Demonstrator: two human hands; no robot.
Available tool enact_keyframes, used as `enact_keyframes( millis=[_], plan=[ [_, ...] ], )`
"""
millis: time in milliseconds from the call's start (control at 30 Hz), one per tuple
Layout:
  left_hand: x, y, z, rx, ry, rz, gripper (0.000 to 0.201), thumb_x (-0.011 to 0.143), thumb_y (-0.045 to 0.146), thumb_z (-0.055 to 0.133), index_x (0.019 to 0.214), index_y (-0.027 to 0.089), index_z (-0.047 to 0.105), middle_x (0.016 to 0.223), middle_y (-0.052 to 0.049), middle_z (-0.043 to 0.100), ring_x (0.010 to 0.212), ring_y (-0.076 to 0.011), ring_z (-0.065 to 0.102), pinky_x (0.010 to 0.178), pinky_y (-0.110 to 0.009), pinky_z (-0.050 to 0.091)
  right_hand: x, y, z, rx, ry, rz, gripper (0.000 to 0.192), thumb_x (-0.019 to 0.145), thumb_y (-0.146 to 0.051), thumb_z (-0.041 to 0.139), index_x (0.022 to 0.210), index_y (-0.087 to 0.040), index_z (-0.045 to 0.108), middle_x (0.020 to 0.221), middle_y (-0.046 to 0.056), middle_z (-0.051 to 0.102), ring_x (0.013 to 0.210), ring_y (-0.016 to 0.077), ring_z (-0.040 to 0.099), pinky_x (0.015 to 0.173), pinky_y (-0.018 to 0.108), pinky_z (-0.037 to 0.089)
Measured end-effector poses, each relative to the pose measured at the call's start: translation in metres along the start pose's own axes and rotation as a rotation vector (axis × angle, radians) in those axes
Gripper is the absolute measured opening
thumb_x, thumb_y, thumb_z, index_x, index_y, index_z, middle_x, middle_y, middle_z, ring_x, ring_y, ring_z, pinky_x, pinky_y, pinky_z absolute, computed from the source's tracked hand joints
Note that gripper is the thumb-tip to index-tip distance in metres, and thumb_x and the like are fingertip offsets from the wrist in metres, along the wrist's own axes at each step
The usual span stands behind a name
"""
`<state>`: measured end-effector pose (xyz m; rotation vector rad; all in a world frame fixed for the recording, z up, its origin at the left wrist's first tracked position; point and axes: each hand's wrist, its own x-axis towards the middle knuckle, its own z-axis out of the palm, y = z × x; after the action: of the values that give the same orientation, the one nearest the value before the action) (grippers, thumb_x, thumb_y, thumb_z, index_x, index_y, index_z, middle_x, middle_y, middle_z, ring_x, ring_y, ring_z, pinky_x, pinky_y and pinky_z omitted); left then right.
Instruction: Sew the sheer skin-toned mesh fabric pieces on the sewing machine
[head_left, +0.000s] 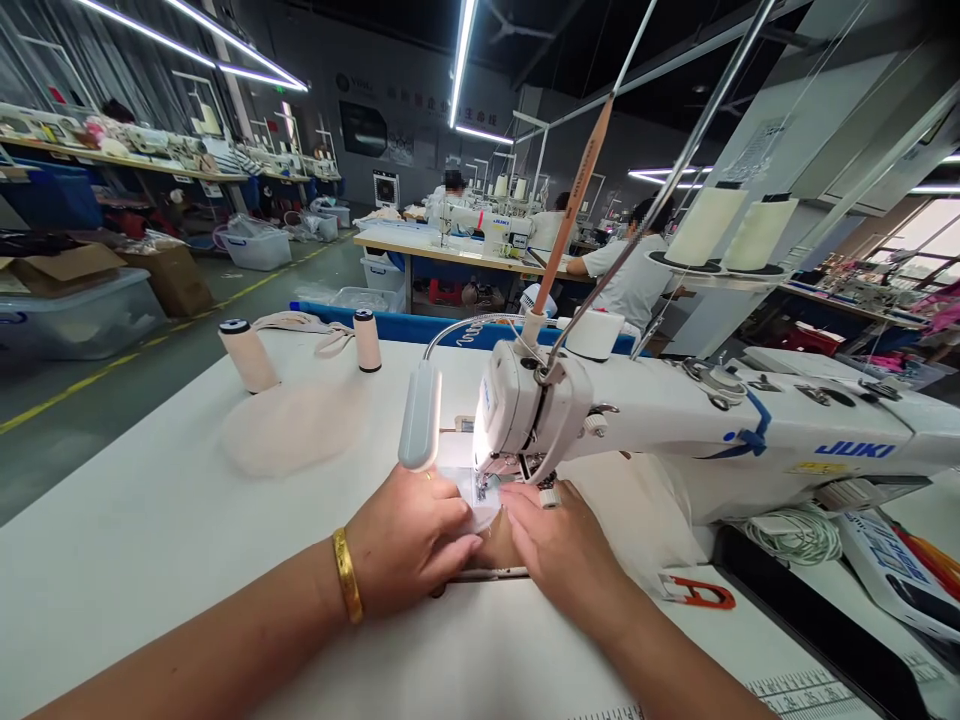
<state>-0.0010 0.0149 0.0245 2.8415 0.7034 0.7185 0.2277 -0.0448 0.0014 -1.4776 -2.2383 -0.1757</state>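
A white Juki sewing machine (675,420) stands on a white table (135,520). A small pale fabric piece (471,505) lies under its needle and presser foot (484,485). My left hand (409,540), with a gold bangle at the wrist, presses flat on the fabric left of the needle. To the needle's right, my right hand (555,545) pushes its fingertips down on the same piece. A small lamp (420,415) on a flexible neck hangs just above my left hand.
Two thread spools (247,355) (367,340) and a stack of pale fabric pieces (289,430) sit at the table's far left. Red-handled snips (697,592) lie to the right of my right hand. Two thread cones (731,230) stand behind the machine. Other people sew at tables beyond.
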Motion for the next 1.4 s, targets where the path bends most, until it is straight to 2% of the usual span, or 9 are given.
enact_keyframes(
  millis=[100, 233, 300, 400, 500, 633, 767, 900, 1400],
  plan=[
    [0.002, 0.001, -0.006, -0.088, -0.028, -0.033, 0.035, 0.102, 0.031, 0.044, 0.076, 0.020, 0.064, 0.070, -0.001, 0.064, 0.065, -0.0178, 0.057, 0.075, -0.037, 0.045, 0.000, -0.008, -0.009, 0.122, 0.042, -0.099, 0.028, 0.098, -0.011, 0.045, 0.113, -0.021, 0.066, 0.098, 0.008, 0.073, 0.089, 0.0252, 0.060, 0.073, 0.036, 0.045],
    [0.003, -0.009, -0.004, -0.006, -0.032, -0.097, 0.033, 0.104, 0.026, 0.038, 0.104, 0.020, 0.071, 0.098, -0.008, 0.069, 0.086, -0.0238, 0.063, 0.081, -0.040, 0.045, 0.004, -0.014, -0.017, 0.296, -0.132, -0.269, 0.020, 0.099, -0.018, 0.053, 0.116, -0.024, 0.063, 0.111, 0.005, 0.072, 0.103, 0.0226, 0.062, 0.087, 0.035, 0.048],
    [0.001, -0.011, -0.002, 0.042, -0.091, -0.122, 0.033, 0.103, 0.027, 0.040, 0.101, 0.020, 0.072, 0.094, -0.009, 0.067, 0.082, -0.0242, 0.061, 0.078, -0.041, 0.045, 0.006, -0.005, -0.017, 0.144, -0.144, -0.168, 0.015, 0.094, -0.012, 0.057, 0.099, -0.023, 0.066, 0.098, 0.005, 0.073, 0.097, 0.0239, 0.062, 0.087, 0.037, 0.047],
    [-0.001, -0.007, -0.001, 0.040, -0.133, -0.134, 0.033, 0.102, 0.030, 0.044, 0.085, 0.020, 0.071, 0.087, -0.007, 0.062, 0.076, -0.0223, 0.055, 0.072, -0.039, 0.044, 0.005, 0.014, -0.018, -0.087, 0.019, -0.001, 0.022, 0.082, 0.000, 0.059, 0.084, -0.021, 0.066, 0.086, 0.009, 0.070, 0.096, 0.0278, 0.060, 0.089, 0.041, 0.044],
    [-0.003, 0.000, -0.001, 0.005, -0.076, -0.089, 0.028, 0.099, 0.030, 0.051, 0.080, 0.020, 0.070, 0.096, -0.008, 0.064, 0.083, -0.0240, 0.056, 0.074, -0.039, 0.045, 0.002, 0.016, -0.020, -0.006, 0.145, -0.070, 0.026, 0.083, 0.001, 0.053, 0.090, -0.021, 0.066, 0.085, 0.008, 0.068, 0.093, 0.0261, 0.059, 0.085, 0.038, 0.045],
    [-0.005, 0.002, 0.003, -0.076, -0.055, -0.009, 0.020, 0.098, 0.024, 0.053, 0.088, 0.020, 0.070, 0.110, -0.006, 0.071, 0.101, -0.0266, 0.060, 0.088, -0.044, 0.045, 0.002, -0.003, -0.020, 0.220, -0.068, -0.240, 0.023, 0.088, -0.003, 0.048, 0.095, -0.022, 0.061, 0.092, 0.005, 0.067, 0.091, 0.0225, 0.057, 0.077, 0.033, 0.044],
    [-0.005, 0.000, 0.008, -0.086, -0.047, -0.002, 0.017, 0.097, 0.021, 0.053, 0.096, 0.022, 0.070, 0.097, -0.004, 0.072, 0.093, -0.0250, 0.060, 0.088, -0.045, 0.044, 0.001, -0.007, -0.015, 0.130, -0.218, -0.173, 0.020, 0.088, -0.001, 0.051, 0.084, -0.020, 0.055, 0.085, 0.003, 0.063, 0.084, 0.0208, 0.054, 0.072, 0.032, 0.037],
    [-0.003, 0.005, 0.008, -0.043, -0.009, 0.031, 0.021, 0.098, 0.019, 0.051, 0.097, 0.022, 0.071, 0.091, -0.005, 0.070, 0.083, -0.0233, 0.056, 0.082, -0.043, 0.044, -0.003, -0.005, -0.015, 0.133, -0.231, -0.181, 0.019, 0.088, -0.001, 0.053, 0.082, -0.019, 0.055, 0.085, 0.002, 0.062, 0.084, 0.0200, 0.053, 0.072, 0.032, 0.035],
    [-0.007, 0.007, 0.010, 0.001, 0.004, 0.028, 0.025, 0.100, 0.016, 0.047, 0.101, 0.022, 0.071, 0.097, -0.006, 0.073, 0.089, -0.0234, 0.060, 0.086, -0.044, 0.044, -0.004, -0.007, -0.011, 0.137, -0.172, -0.142, 0.024, 0.082, 0.003, 0.047, 0.081, -0.021, 0.051, 0.082, 0.002, 0.060, 0.079, 0.0200, 0.052, 0.068, 0.032, 0.033]
  ],
)
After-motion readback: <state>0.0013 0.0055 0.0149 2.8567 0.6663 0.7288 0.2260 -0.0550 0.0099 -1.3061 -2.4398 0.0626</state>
